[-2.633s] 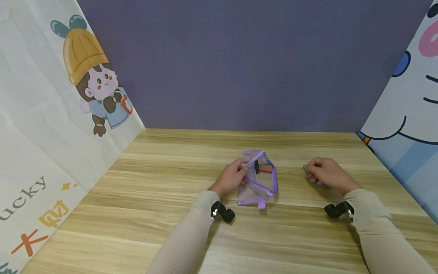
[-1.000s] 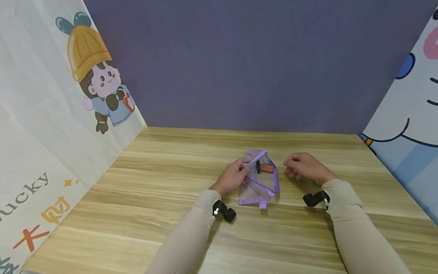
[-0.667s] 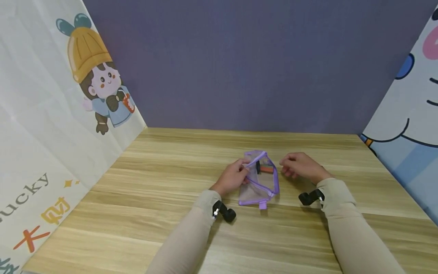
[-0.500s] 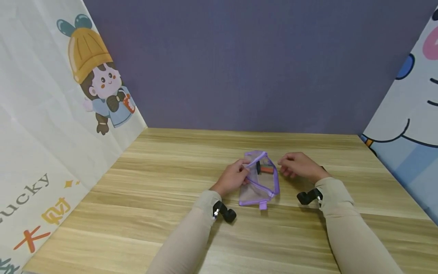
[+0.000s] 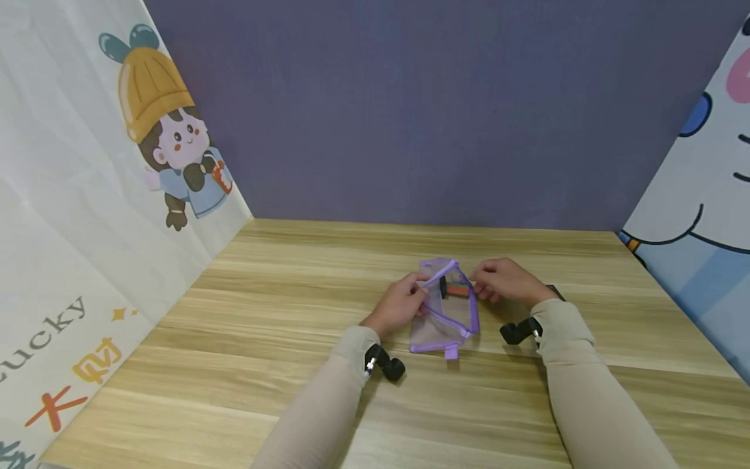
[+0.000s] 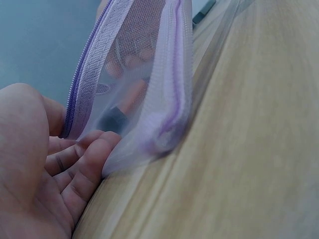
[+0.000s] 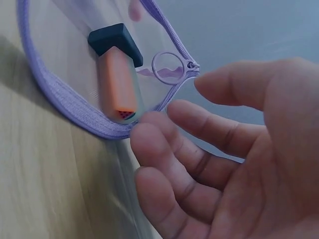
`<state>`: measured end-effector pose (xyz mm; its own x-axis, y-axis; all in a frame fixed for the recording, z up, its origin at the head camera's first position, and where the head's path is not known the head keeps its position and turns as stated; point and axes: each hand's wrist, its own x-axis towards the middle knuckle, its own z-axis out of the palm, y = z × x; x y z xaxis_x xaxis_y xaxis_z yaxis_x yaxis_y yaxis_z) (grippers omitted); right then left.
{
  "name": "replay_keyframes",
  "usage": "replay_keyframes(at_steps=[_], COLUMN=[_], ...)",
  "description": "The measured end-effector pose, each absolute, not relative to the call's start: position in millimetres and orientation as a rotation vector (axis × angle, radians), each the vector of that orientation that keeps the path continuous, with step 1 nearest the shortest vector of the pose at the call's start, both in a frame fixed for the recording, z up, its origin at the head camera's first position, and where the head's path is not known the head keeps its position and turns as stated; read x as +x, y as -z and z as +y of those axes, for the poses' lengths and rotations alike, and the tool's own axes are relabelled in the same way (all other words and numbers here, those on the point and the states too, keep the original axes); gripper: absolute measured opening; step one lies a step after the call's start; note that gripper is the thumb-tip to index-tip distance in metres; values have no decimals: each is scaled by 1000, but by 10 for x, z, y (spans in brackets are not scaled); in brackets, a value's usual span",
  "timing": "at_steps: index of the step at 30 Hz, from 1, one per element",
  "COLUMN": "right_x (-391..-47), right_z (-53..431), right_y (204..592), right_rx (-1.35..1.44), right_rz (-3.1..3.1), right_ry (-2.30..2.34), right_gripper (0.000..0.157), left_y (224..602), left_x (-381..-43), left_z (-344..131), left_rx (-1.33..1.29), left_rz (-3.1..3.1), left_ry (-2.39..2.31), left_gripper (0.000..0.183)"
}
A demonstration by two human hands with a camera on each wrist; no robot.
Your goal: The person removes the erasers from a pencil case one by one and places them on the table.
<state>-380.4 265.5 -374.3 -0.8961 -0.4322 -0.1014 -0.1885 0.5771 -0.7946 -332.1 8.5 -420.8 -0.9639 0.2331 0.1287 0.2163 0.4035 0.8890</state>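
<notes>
Zipper ring (image 7: 168,67) beside right hand (image 7: 234,164): right wrist view only.

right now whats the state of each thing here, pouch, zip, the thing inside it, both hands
mesh pouch: on the wooden table, mouth held open
zipper pull ring: at the far end of the zip, untouched
orange and black object: inside the pouch, lying at its end
left hand: pinches the pouch's near edge
right hand: fingers relaxed, close by the pouch's mouth, holds nothing
dark flat object: on the table behind the right wrist
</notes>
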Motion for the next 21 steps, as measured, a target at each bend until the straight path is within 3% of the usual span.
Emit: replay_keyframes(at_steps=[21], right_x=[-3784], right_z=[2506], right_y=[3732], right_rx=[-624], right_rz=[2552], right_ry=[1156], right_gripper=[28], left_y=[4220], left_x=[-3333], left_z=[79], left_rx=[397], left_rz=[2605], left_ry=[-1672], left_gripper=[37])
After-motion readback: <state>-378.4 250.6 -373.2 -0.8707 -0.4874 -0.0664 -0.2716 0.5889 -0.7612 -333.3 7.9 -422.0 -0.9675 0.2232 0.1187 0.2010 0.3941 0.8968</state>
